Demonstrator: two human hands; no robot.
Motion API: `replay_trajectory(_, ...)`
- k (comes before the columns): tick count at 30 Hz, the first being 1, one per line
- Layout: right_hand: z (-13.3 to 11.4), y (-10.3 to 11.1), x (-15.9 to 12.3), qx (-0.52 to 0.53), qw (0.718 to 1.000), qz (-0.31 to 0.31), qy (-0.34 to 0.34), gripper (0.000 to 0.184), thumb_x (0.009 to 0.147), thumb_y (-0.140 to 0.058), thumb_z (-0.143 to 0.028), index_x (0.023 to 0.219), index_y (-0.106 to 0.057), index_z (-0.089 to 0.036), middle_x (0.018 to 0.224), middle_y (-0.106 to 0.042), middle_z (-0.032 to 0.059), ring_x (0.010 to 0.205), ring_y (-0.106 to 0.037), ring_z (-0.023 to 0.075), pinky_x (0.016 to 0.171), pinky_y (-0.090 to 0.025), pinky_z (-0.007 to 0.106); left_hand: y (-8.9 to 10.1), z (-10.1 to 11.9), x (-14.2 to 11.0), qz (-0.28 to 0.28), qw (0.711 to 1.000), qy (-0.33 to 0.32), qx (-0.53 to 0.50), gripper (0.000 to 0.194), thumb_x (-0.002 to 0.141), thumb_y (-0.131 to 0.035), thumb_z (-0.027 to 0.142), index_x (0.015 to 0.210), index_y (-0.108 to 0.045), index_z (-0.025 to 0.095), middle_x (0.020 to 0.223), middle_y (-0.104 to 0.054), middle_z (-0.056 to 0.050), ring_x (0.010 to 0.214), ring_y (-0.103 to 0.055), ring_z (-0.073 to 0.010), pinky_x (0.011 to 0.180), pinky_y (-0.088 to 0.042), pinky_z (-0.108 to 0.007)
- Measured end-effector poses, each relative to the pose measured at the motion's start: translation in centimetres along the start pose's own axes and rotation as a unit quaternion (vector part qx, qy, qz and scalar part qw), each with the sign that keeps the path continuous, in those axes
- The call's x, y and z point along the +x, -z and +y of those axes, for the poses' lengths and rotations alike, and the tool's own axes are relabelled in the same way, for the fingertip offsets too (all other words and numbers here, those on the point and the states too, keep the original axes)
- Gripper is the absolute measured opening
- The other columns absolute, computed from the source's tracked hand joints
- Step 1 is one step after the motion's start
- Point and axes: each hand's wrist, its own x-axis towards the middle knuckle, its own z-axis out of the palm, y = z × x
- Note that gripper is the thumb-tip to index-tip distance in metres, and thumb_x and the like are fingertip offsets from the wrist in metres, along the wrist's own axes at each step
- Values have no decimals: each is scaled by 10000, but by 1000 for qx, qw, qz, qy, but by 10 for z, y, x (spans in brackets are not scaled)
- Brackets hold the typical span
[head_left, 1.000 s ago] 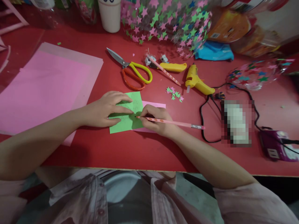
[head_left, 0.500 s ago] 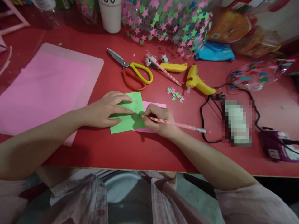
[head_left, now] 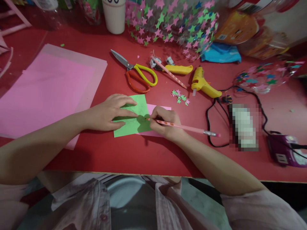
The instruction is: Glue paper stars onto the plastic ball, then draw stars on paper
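My left hand lies with spread fingers on a green sheet of paper, pressing its left part. Faint pencil lines show on the green sheet. My right hand grips a pink pencil, its tip at the right part of the green sheet and its eraser end toward the right. Under the green sheet and my right hand is a pink piece of paper, mostly covered. A small cluster of green and pink paper stars lies beyond my right hand.
Scissors, a second pencil, a yellow cutter and a yellow glue gun lie beyond my hands. Pink sheets are at left. A black cord loops at right. A star-covered clear container and white cup stand behind.
My right hand and the pencil have shifted slightly to the right across the green sheet. My left hand keeps its place on the paper.
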Motion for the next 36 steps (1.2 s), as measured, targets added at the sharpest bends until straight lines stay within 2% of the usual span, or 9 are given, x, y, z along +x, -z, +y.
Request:
replay_trajectory(6, -1, -1, -1, -5, 999, -24, 38, 137, 691, -499, -141, 632, -395, -207, 552, -418, -76, 484, -317, 45, 464, -240, 193, 0, 0, 0, -6, 1000, 13, -10, 370, 878, -520, 267, 1236, -615, 273, 1385, -481, -114, 1289, -423, -302, 1093, -295, -525)
replay_trajectory(13, -6, 4, 0, -24, 994, -84, 71, 129, 723, -487, -136, 650, -408, -208, 559, -411, -75, 506, -341, 53, 507, -266, 192, -1, -1, 0, -2, 1000, 9, -2, 360, 879, -516, 281, 1218, -630, 247, 1374, -488, -127, 1287, -429, -306, 1087, -309, -522)
replay_trajectory(25, -4, 5, 2, -9, 991, -107, 85, 146, 733, -509, -130, 659, -411, -208, 575, -444, -70, 519, -365, 56, 518, -281, 192, 0, 0, 0, -5, 1000, 3, 5, 352, 893, -506, 286, 1220, -629, 242, 1369, -488, -133, 1281, -431, -301, 1088, -314, -516)
replay_trajectory(28, -3, 5, 4, 32, 993, -97, 63, 119, 717, -516, -144, 643, -444, -202, 562, -455, -67, 510, -373, 57, 505, -290, 196, 0, -1, 0, -7, 1000, 2, 4, 356, 890, -514, 275, 1226, -625, 243, 1373, -485, -133, 1288, -425, -299, 1093, -307, -516)
replay_trajectory(30, -3, 5, 6, 92, 993, -75, 17, 95, 704, -525, -153, 644, -468, -201, 547, -481, -66, 489, -391, 57, 481, -298, 195, 0, -2, 0, -3, 1000, 0, 3, 361, 887, -520, 268, 1232, -622, 243, 1370, -490, -135, 1289, -426, -297, 1093, -307, -516)
replay_trajectory(33, -3, 7, 9, 192, 978, -33, -70, 95, 704, -555, -171, 655, -481, -205, 507, -525, -68, 435, -427, 62, 438, -323, 195, 0, -2, 0, -1, 1000, -1, 1, 365, 878, -533, 263, 1231, -624, 247, 1365, -501, -131, 1288, -437, -287, 1101, -305, -505)
replay_trajectory(36, -2, 8, 12, 254, 961, -7, -107, 105, 715, -583, -196, 660, -493, -206, 483, -547, -72, 395, -440, 61, 410, -331, 191, 1, 0, 0, -15, 1000, 11, 5, 374, 873, -542, 255, 1240, -616, 264, 1389, -500, -114, 1315, -425, -275, 1136, -250, -526)
